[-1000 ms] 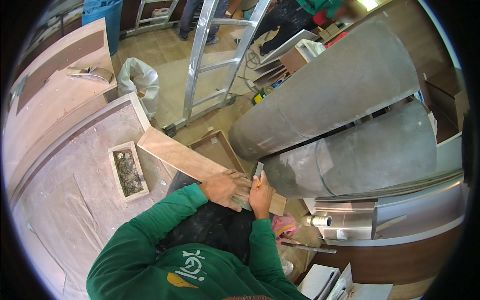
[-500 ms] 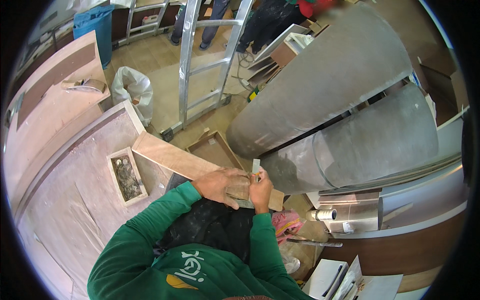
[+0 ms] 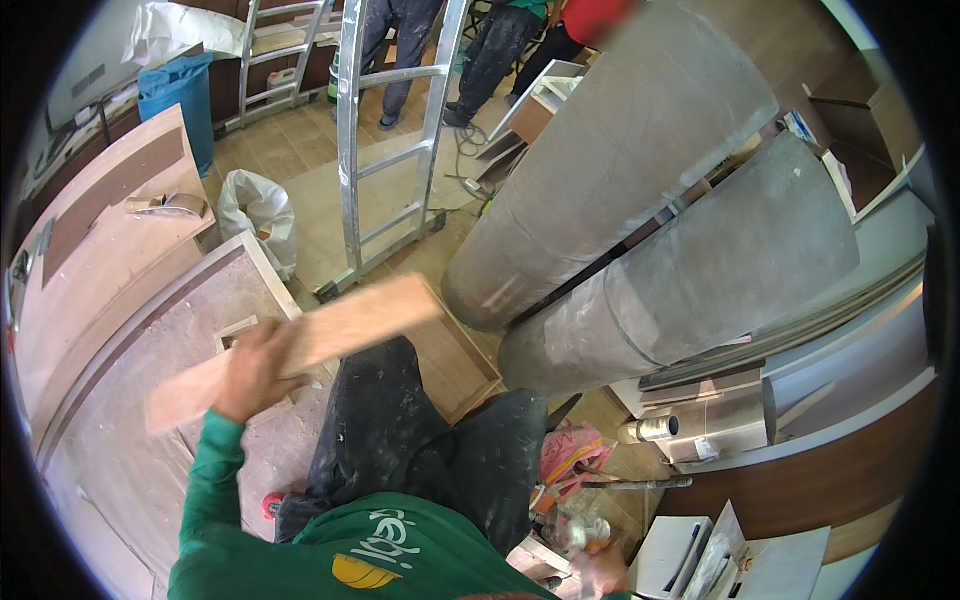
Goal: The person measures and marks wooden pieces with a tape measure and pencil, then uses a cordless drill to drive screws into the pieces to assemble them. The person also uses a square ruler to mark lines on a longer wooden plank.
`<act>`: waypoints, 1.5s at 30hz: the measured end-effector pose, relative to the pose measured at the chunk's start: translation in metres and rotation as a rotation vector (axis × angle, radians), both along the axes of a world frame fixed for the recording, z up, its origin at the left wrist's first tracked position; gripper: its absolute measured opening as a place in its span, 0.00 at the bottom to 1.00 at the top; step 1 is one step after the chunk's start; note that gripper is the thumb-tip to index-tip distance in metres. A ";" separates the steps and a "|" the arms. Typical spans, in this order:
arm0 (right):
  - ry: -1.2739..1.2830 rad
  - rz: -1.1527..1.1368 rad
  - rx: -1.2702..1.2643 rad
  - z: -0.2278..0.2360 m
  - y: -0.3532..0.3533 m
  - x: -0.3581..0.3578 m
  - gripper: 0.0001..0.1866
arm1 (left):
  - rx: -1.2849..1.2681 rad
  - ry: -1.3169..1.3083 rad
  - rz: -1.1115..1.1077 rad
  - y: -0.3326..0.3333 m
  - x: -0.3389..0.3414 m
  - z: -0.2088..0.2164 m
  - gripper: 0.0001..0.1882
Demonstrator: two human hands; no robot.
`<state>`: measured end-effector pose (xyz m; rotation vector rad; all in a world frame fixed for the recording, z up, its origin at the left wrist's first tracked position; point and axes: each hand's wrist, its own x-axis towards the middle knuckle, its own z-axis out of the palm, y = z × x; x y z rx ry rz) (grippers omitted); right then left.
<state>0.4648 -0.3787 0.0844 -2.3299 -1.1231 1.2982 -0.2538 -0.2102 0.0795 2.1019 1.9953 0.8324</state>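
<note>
My left hand [image 3: 257, 372] grips a long, pale wooden board [image 3: 372, 314] near its left half, fingers wrapped over its edge. The board is slanted, its right end higher in view, and slightly smeared by motion. It passes above a small wooden box [image 3: 236, 328], most of which it and my hand now hide. At the lower right, beside my hip, my right hand [image 3: 603, 572] is blurred near a clear plastic item [image 3: 580, 530]; its fingers cannot be made out. Between my knees and the big grey cylinders stands a shallow wooden tray [image 3: 468, 385].
A dusty workbench [image 3: 110, 450] lies left. An aluminium ladder [image 3: 350, 150] stands ahead, with a white sack [image 3: 255, 215] to its left. Two large grey cylinders [image 3: 610, 170] lean on the right. A pink bag [image 3: 575, 455] sits by my right leg. Other people's legs [image 3: 490, 60] show far ahead.
My left hand has swung left, carrying the board off my lap. My right hand has left the board, where it held a small flat pale piece, and dropped to the lower right.
</note>
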 end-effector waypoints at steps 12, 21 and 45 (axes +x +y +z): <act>0.029 0.568 -0.327 -0.067 0.084 -0.069 0.10 | -0.317 -0.056 0.969 -0.233 -0.085 -0.180 0.74; 0.010 0.680 -0.398 -0.048 0.101 -0.071 0.11 | -0.553 -0.103 1.045 -0.274 -0.077 -0.221 0.76; 0.548 1.823 0.390 0.007 0.179 -0.432 0.10 | -0.714 -0.730 0.470 -0.329 0.063 -0.031 0.15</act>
